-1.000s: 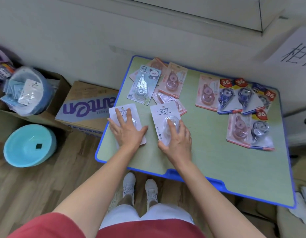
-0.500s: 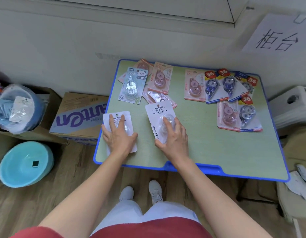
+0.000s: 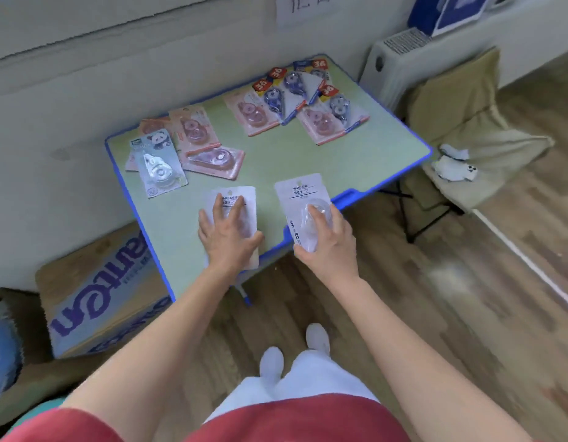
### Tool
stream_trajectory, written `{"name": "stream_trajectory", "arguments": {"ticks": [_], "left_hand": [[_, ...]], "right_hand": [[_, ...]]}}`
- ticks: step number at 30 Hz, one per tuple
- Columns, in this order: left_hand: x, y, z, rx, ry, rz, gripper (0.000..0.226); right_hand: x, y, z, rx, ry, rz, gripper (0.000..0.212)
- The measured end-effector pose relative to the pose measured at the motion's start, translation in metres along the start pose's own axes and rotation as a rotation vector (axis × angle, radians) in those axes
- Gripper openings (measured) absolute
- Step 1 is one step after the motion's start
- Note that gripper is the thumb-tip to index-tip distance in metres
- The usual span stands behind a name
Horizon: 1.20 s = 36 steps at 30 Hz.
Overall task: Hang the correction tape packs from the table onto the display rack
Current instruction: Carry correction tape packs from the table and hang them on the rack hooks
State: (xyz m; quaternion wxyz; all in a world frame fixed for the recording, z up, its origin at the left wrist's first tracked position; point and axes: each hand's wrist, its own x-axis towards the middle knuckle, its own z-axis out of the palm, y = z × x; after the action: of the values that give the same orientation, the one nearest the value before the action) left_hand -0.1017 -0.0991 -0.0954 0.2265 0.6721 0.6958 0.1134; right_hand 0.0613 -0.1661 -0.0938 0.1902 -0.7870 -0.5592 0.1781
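Note:
Two white correction tape packs are under my hands at the front of the green, blue-rimmed table (image 3: 276, 161). My left hand (image 3: 226, 234) lies with spread fingers on the left white pack (image 3: 244, 199), whose lower end reaches over the table's front rim. Fingers of my right hand (image 3: 327, 244) curl over the blister of the right white pack (image 3: 300, 194), held above the table's rim and the floor. A panda pack (image 3: 156, 161), several pink packs (image 3: 196, 129) and several blue "36" packs (image 3: 292, 90) lie farther back. No display rack is in view.
A cardboard box (image 3: 97, 298) stands on the floor left of the table. To the right are a white heater (image 3: 400, 62) and a folding chair (image 3: 467, 122) with a small plush toy (image 3: 454, 164). Wooden floor lies in front.
The view has swung right and tilted. My right hand has drawn its white pack back past the table's front rim. My left hand has pulled its pack to the rim.

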Motion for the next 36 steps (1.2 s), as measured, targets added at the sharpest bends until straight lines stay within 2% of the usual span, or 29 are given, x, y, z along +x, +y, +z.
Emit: {"name": "stream_trajectory", "arguments": {"ticks": [8,15,27,36], "left_hand": [[-0.07,0.095,0.054,0.116,-0.173,0.41,0.072],[-0.196,0.188,0.123,0.126,-0.26,0.705,0.071],[-0.452,0.314,0.248,0.148,-0.458,0.987,0.072],[-0.564,0.439,0.336,0.135,-0.584,1.14,0.072]], "right_hand": [[-0.111,0.088,-0.05,0.072,0.221,0.301,0.07],[-0.241,0.195,-0.1,0.152,0.361,0.563,0.071],[-0.476,0.373,-0.184,0.177,0.526,0.867,0.072],[-0.555,0.506,-0.253,0.17,0.654,1.062,0.074]]}}
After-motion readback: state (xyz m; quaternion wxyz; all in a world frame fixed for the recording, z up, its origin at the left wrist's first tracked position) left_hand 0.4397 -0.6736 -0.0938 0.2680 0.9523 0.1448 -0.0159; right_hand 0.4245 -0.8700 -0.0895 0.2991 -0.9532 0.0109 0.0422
